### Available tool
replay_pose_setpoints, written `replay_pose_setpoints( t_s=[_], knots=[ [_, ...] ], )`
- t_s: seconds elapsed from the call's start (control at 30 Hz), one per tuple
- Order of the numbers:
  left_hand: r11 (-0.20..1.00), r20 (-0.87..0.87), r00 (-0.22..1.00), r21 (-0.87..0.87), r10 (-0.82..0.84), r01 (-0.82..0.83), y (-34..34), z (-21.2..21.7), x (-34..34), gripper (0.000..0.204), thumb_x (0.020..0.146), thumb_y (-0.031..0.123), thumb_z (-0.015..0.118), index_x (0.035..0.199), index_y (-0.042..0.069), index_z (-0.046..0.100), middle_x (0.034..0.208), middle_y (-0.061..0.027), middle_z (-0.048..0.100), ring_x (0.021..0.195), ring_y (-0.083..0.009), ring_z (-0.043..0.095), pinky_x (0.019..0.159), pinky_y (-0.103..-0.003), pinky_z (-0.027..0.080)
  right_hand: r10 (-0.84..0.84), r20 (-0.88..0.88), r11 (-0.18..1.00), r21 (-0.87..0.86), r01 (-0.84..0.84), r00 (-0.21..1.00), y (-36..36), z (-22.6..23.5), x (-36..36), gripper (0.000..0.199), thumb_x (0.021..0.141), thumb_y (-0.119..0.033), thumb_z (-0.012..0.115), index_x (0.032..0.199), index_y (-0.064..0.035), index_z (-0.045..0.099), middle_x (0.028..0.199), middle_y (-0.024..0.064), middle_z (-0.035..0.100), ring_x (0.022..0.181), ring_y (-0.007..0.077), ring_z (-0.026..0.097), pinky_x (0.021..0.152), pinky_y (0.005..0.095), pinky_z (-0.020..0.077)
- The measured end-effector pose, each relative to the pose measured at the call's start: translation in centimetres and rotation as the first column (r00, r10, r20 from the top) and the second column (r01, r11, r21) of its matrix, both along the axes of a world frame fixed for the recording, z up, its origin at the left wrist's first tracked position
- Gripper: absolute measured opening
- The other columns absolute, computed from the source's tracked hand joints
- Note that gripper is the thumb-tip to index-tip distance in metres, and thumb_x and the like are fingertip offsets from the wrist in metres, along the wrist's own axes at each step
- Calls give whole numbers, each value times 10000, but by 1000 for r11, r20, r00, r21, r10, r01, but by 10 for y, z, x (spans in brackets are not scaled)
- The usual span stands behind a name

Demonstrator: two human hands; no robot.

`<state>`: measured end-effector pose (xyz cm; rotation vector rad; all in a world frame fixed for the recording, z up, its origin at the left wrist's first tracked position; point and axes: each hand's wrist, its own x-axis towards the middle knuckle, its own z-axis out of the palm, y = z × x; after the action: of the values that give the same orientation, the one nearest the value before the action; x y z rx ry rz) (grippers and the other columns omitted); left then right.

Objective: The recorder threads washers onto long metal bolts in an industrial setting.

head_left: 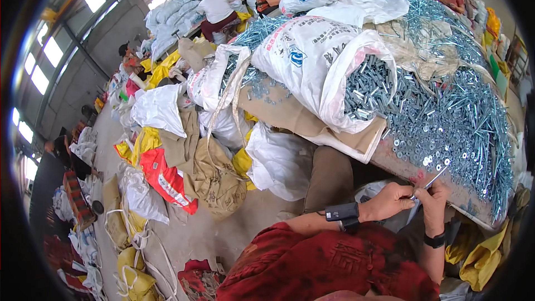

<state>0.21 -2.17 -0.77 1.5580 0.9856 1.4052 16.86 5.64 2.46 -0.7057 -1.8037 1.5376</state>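
My left hand and my right hand meet just off the near edge of the worktable. Between them a thin, shiny long metal bolt sticks up toward the upper right. My right fingers are closed round its lower part, and my left fingertips pinch at its lower end. Any small part at that end is hidden by the fingers. Just beyond my hands lie loose flat washers. Behind the washers, short metal sleeves spill from the mouth of a white woven sack.
Long bolts are heaped along the table's right side. A brown cardboard sheet lies under the sack. White, tan and yellow sacks crowd the floor at left. Several people sit farther back, one in a white top.
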Motion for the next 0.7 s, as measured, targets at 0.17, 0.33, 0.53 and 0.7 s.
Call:
replay_pose_setpoints(
  t_s=[0.17, 0.33, 0.53, 0.7],
  knots=[
    [990, -87, 988, 68, 128, -122, -8, 19, 10, 215, 905, 148, 685, 1026, -22, 633, 797, -203, 629, 674, -262, 589, 674, -368, 504, -61, -383, 983, -184, -11, 922, -21, 3, -44, 471, 991, -442, 531, 1057, 6, 660, 1094, 114, 643, 1036, 226, 604, 932, 353, 458],
    [894, 17, 909, -190, 416, -405, 10, 18, -44, 200, 930, 164, 665, 862, -14, 603, 613, -8, 528, 550, -69, 460, 489, -270, 393, 7, -330, 985, 167, 51, 944, -31, 7, -25, 503, 1068, -366, 374, 1260, 49, 583, 1307, 185, 597, 1231, 273, 550, 1071, 399, 403],
    [969, -115, 963, 10, 245, -246, -11, 27, 7, 192, 893, 144, 689, 929, -29, 613, 676, -117, 452, 669, -92, 411, 598, -320, 421, -234, -409, 969, -175, 176, 882, -33, 9, -13, 509, 1069, -404, 405, 1246, 36, 588, 1172, 119, 642, 1104, 209, 601, 949, 340, 453],
    [981, -222, 960, -43, 173, -187, -12, 43, 7, 198, 881, 153, 700, 910, -25, 618, 663, -149, 482, 621, -161, 452, 598, -354, 427, -256, -329, 963, -169, 210, 909, -5, -11, 32, 359, 1053, -306, 479, 982, -6, 662, 843, 22, 659, 755, 106, 587, 709, 256, 447]
  ],
)
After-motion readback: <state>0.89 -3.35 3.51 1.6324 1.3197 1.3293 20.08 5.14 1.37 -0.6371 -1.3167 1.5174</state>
